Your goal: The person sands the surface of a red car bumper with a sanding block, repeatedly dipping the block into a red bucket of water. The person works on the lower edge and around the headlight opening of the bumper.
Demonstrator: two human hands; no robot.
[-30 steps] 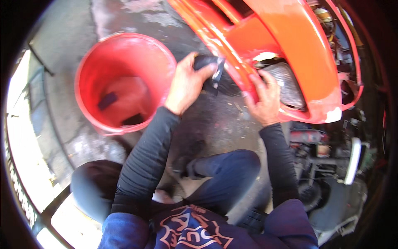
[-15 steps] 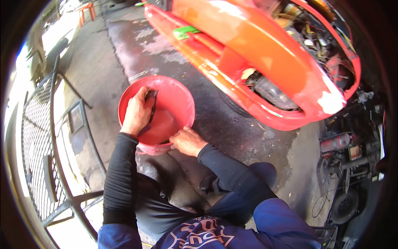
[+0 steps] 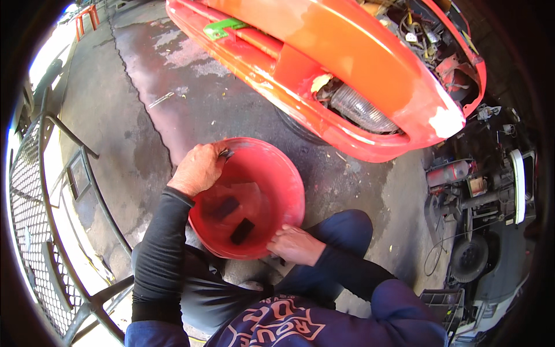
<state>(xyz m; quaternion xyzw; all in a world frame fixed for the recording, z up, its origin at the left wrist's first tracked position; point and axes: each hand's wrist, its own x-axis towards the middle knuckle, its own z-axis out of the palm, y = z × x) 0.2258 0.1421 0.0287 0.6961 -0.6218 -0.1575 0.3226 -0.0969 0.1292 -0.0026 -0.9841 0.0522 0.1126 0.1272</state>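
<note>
A red bucket (image 3: 272,168) stands on the ground in front of me, close to my knees. My left hand (image 3: 199,168) is closed over its far left rim, fingertips just inside, next to a small dark bit I cannot make out. My right hand (image 3: 296,244) is closed on the near right rim. Inside the bucket lie a black rectangular block (image 3: 242,231) and, beside it, a second dark block (image 3: 226,207) that looks blurred. A paler, sheet-like patch (image 3: 245,194) shows next to them; what it is cannot be told.
An orange-red car front (image 3: 347,63) with an uncovered headlight opening stands beyond the bucket. To my left is a metal mesh rack (image 3: 40,231). At right are a red cylinder (image 3: 450,173), a wheel (image 3: 469,257) and assorted parts. An orange stool (image 3: 87,20) stands far left.
The bucket has come nearer to me and rightward. My left hand has let go of a dark piece and moved onto the rim. Dark blocks now show inside. The whole view has shifted.
</note>
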